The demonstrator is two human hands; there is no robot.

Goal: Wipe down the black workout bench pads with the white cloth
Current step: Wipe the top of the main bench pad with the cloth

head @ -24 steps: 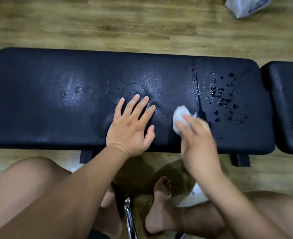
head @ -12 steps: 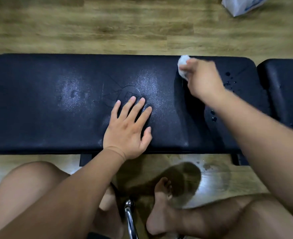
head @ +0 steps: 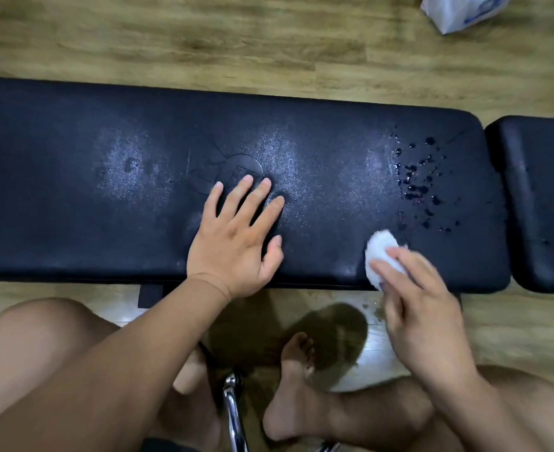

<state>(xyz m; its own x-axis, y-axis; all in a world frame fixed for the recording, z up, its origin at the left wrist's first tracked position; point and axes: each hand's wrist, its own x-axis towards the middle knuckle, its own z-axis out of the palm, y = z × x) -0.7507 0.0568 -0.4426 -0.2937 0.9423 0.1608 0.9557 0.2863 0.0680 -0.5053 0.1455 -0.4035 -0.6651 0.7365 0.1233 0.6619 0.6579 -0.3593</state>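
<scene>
A long black bench pad (head: 106,216) runs across the view, with a second black pad (head: 543,203) to its right. My left hand (head: 236,243) lies flat on the long pad near an embossed logo, fingers spread. My right hand (head: 422,305) holds a wadded white cloth (head: 380,252) against the pad's near edge. Water droplets (head: 419,184) dot the pad beyond the cloth. The surface to the left of the droplets looks smeared and shiny.
Wooden floor surrounds the bench. A white plastic bag (head: 458,11) lies at the far right. My bare legs and a foot (head: 295,386) sit below the bench, beside a chrome tube (head: 233,412) and a dark wet patch (head: 334,337) on the floor.
My right hand pulled the cloth from the pad's far edge back to its near edge. The left hand stayed pressed in place.
</scene>
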